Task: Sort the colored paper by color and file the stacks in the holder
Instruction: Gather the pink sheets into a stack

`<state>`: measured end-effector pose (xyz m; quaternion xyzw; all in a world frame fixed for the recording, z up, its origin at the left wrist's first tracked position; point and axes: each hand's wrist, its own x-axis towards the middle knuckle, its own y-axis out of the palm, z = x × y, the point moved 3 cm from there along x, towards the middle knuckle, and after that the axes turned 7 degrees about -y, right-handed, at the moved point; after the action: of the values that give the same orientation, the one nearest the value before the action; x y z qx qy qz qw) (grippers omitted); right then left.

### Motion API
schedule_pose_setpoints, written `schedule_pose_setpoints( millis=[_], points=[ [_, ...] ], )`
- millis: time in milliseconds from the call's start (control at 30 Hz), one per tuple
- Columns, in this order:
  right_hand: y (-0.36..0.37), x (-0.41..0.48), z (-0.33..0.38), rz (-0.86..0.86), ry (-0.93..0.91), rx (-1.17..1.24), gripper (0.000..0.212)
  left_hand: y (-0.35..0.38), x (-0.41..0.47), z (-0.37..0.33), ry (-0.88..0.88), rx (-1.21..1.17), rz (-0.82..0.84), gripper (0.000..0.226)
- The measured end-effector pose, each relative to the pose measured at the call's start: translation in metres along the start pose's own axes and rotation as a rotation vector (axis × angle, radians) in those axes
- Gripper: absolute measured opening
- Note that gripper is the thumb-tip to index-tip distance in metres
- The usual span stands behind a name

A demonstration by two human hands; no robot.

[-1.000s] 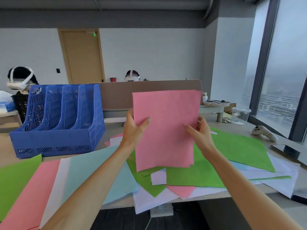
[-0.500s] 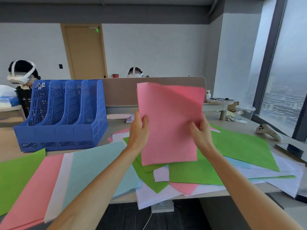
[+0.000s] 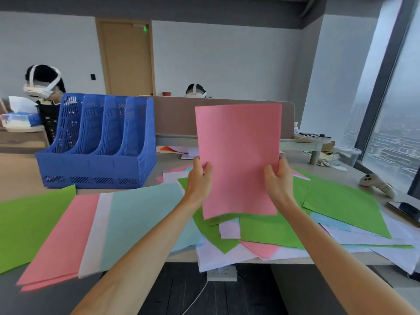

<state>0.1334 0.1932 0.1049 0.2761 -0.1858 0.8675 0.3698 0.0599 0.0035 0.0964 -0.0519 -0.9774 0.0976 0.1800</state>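
Note:
I hold a stack of pink paper (image 3: 238, 155) upright above the table, its lower edge near the loose sheets. My left hand (image 3: 200, 178) grips its left edge and my right hand (image 3: 278, 178) grips its right edge. The blue file holder (image 3: 95, 167), with several slots that look empty, stands on the table to the left. Loose sheets lie spread over the table: green paper (image 3: 341, 205), light blue paper (image 3: 141, 219), pink paper (image 3: 63, 237), white paper (image 3: 218, 253).
A beige divider panel (image 3: 177, 117) runs behind the table. A white controller (image 3: 375, 183) lies at the right, near a window. Two people in headsets sit behind, at the left and centre. A power strip (image 3: 221, 273) hangs under the table's front edge.
The pink stack, fanned and tilted half a second ago, is now squared and upright. Both hands have shifted down to its lower side edges.

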Motion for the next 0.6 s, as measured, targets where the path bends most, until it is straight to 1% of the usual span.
schedule_pose_setpoints(
  millis=[100,167,233,367,433,533,600],
  points=[
    [0.020,0.006,0.026,-0.003,-0.032,0.004,0.007,-0.030,0.003,-0.008,0.027,-0.080,-0.072,0.010],
    [0.038,0.005,0.039,0.037,-0.026,0.039,0.006,-0.058,0.006,-0.007,-0.005,-0.098,-0.133,0.006],
    [0.062,0.000,0.048,0.097,0.008,0.094,0.009,-0.090,0.009,0.004,-0.088,-0.114,-0.162,0.008],
    [0.119,-0.019,0.058,0.198,0.097,0.192,0.014,-0.159,0.004,0.037,-0.320,-0.034,-0.150,0.024],
    [0.150,-0.032,0.063,0.242,0.148,0.221,0.017,-0.193,-0.008,0.051,-0.387,-0.009,-0.151,0.025],
    [0.200,-0.059,0.068,0.339,0.224,0.217,0.018,-0.240,-0.033,0.067,-0.468,0.104,-0.154,0.034],
    [0.233,-0.081,0.070,0.421,0.255,0.210,0.027,-0.266,-0.047,0.076,-0.481,0.120,-0.159,0.024]
  ],
)
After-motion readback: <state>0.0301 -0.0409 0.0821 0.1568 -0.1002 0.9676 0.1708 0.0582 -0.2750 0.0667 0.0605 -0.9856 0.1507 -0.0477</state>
